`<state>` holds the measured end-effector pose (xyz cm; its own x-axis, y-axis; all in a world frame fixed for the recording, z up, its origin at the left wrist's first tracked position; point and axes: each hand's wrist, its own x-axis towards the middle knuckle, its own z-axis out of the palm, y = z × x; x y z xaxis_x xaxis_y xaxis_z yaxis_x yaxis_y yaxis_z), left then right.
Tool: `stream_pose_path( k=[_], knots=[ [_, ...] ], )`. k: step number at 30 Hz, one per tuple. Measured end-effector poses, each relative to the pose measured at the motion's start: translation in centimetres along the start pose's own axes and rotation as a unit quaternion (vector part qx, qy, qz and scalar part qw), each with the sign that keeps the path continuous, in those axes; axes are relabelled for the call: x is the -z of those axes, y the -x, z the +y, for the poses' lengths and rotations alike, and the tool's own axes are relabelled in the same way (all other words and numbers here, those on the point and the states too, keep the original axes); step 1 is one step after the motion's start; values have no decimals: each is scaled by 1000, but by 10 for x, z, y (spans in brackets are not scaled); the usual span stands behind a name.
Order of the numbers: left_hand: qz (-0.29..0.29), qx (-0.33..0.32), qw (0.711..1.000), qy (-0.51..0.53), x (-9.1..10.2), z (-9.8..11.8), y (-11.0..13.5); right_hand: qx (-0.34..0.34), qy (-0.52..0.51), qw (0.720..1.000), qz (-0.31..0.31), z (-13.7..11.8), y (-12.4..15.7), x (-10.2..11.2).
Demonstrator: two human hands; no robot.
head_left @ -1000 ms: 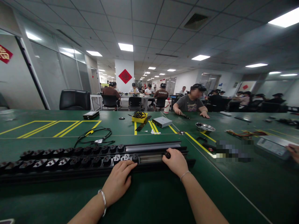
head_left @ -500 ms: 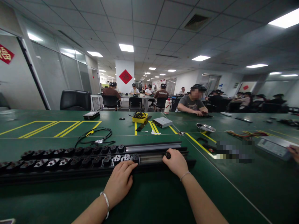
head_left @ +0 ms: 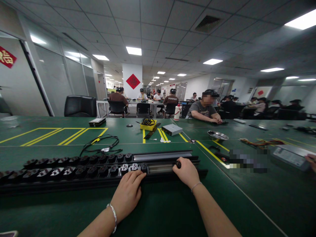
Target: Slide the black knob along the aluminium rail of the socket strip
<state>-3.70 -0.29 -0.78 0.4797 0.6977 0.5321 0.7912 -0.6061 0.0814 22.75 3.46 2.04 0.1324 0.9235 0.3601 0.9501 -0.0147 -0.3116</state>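
A long black power strip (head_left: 81,171) with several sockets lies across the green table (head_left: 158,210) in front of me. A second strip (head_left: 98,159) lies just behind it. My left hand (head_left: 128,194) rests flat on the near strip's front edge, fingers stretched out. My right hand (head_left: 186,171) is closed around a small black knob-like part (head_left: 177,163) at the strip's right section, beside a bare metal channel (head_left: 160,168).
A black cable loop (head_left: 100,145) lies behind the strips. Farther back are a yellow tray (head_left: 147,125), a grey box (head_left: 171,129) and a metal bowl (head_left: 217,135). A person (head_left: 203,110) sits across the table. Another hand (head_left: 311,162) holds a grey unit (head_left: 288,153) at right.
My hands have barely moved. The person across the table has drawn both hands together over a dark object.
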Motion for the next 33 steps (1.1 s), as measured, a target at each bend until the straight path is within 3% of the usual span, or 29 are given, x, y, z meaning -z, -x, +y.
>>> stream_pose_path(
  k=[18,33],
  knots=[
    [20,19,999,-26,0,8,-2,1,31,999,-6,-1,0,2],
    [2,24,1000,-16,-2,7,0,-4,31,999,-13,0,0,2]
  ],
)
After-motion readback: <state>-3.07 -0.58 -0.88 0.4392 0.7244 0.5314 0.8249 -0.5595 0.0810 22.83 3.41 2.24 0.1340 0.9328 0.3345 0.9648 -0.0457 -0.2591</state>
